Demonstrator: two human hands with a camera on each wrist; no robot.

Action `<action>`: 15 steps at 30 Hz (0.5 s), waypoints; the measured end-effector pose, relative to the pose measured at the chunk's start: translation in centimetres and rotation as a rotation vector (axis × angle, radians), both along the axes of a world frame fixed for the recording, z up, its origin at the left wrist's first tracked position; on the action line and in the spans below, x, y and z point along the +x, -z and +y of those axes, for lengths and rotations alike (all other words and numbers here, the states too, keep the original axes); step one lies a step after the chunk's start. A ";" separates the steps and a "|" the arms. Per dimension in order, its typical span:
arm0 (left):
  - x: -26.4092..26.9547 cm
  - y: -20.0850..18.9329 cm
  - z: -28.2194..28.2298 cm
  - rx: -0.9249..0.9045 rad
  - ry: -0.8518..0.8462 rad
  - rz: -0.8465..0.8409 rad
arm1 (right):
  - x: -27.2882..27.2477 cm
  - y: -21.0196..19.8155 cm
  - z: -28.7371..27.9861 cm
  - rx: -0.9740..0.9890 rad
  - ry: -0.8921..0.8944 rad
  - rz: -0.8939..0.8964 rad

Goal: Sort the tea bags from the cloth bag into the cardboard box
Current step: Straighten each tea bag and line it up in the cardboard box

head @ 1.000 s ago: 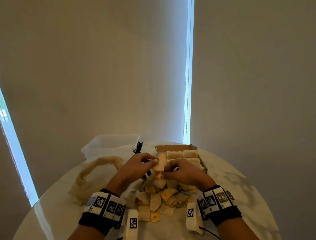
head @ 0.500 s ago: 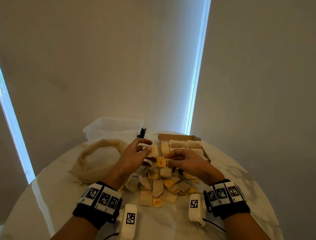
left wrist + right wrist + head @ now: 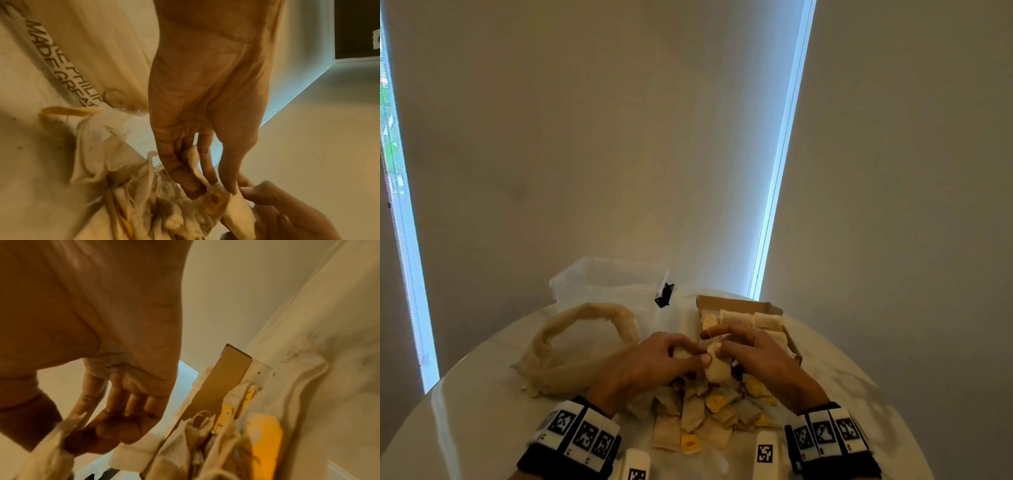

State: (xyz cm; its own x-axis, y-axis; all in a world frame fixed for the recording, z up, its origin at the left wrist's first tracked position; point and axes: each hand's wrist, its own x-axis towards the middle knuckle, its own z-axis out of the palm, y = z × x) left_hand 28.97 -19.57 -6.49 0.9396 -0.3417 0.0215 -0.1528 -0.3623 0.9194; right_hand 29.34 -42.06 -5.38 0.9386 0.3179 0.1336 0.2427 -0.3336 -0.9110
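A pile of beige tea bags [image 3: 707, 413] with yellow tags lies on the round white table, in front of an open cardboard box [image 3: 736, 302] that holds rows of tea bags. Both hands meet above the pile, just short of the box. My left hand [image 3: 690, 356] pinches a tea bag [image 3: 717, 368] between thumb and fingers; in the left wrist view it [image 3: 209, 190] also grips a second bag [image 3: 194, 164]. My right hand [image 3: 726, 344] pinches the same tea bag's top [image 3: 55, 431]. The empty cloth bag [image 3: 571, 342] lies to the left.
A clear plastic tub [image 3: 607, 282] stands behind the cloth bag, with a small black clip [image 3: 664, 294] beside it. The table edge curves close on both sides. Loose yellow tags [image 3: 690, 443] lie at the pile's near side.
The hands have drawn together again over the pile, both now pinching one tea bag; half a second ago they were slightly apart, each with its own piece.
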 end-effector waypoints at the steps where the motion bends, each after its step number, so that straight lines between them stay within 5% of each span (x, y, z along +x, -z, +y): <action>1: 0.1 0.1 0.1 -0.006 -0.017 -0.008 | 0.0 0.0 0.0 0.030 -0.003 -0.003; 9: 0.9 0.1 0.5 -0.103 -0.177 -0.031 | 0.0 -0.9 -0.1 0.262 0.004 -0.078; 15: 1.1 0.0 0.6 0.012 -0.200 -0.072 | 0.3 -1.2 -0.5 0.379 0.067 -0.106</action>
State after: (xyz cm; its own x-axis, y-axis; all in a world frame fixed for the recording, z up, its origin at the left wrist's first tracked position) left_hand 30.04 -19.02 -6.54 0.9848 -0.1497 0.0877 -0.1417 -0.4026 0.9043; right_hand 29.61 -42.58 -4.22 0.9303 0.1661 0.3269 0.3310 0.0033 -0.9436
